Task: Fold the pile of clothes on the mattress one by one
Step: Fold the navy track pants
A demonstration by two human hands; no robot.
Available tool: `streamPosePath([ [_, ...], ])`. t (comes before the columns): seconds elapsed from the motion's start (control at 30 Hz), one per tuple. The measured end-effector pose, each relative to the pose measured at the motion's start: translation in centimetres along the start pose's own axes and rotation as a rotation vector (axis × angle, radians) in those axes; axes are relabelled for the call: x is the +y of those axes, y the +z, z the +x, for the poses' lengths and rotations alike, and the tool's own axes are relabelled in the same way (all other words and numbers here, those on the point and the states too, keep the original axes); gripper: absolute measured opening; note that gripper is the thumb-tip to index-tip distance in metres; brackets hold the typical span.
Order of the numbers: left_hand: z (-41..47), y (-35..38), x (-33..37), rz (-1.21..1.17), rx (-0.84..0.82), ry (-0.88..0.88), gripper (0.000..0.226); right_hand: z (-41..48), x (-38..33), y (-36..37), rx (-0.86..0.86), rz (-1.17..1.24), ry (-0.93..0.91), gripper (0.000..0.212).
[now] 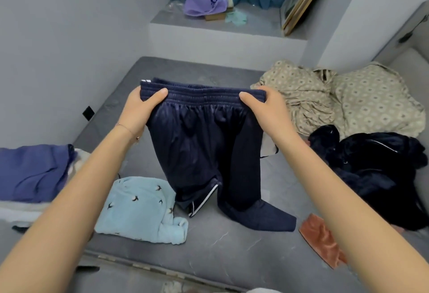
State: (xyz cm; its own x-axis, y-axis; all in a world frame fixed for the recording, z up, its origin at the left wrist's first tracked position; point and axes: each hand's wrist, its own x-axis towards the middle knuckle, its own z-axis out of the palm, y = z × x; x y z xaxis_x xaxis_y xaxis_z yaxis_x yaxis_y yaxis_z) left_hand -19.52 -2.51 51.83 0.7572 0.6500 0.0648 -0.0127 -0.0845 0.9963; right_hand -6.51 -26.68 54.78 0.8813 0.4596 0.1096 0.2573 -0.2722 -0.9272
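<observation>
Dark navy track pants (204, 144) hang in the air above the grey mattress (232, 246). My left hand (139, 109) grips the left end of the elastic waistband, and my right hand (262, 109) grips the right end. The legs hang down and their ends lie on the mattress; one cuff shows a white stripe. A heap of dark navy clothes (371, 172) lies at the right. A light blue fleece garment with small bird prints (141, 209) rests on the mattress at the lower left of the pants.
Folded blue-purple clothes (34, 172) are stacked at the left edge. A rust velvet piece (322, 239) lies near the front right. Patterned beige bedding (336, 97) is bunched at the back right. A ledge (255, 21) behind holds a purple bag and a leaning frame.
</observation>
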Motion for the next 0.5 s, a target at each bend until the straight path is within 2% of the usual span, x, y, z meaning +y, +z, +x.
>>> streamPosePath([
  [0.17, 2.1, -4.1, -1.0, -0.059, -0.055, -0.022, 0.024, 0.7, -0.9, 4.4, 0.089, 0.209, 0.135, 0.010],
  [0.3, 4.4, -7.8, -1.0, -0.073, -0.148, -0.033, 0.031, 1.2, -3.3, 8.2, 0.165, 0.297, 0.161, 0.016],
  [0.5, 8.9, -11.9, 2.6, -0.199, -0.464, -0.053, 0.042, 3.1, -8.7, 9.3, 0.312, 0.284, 0.041, 0.017],
])
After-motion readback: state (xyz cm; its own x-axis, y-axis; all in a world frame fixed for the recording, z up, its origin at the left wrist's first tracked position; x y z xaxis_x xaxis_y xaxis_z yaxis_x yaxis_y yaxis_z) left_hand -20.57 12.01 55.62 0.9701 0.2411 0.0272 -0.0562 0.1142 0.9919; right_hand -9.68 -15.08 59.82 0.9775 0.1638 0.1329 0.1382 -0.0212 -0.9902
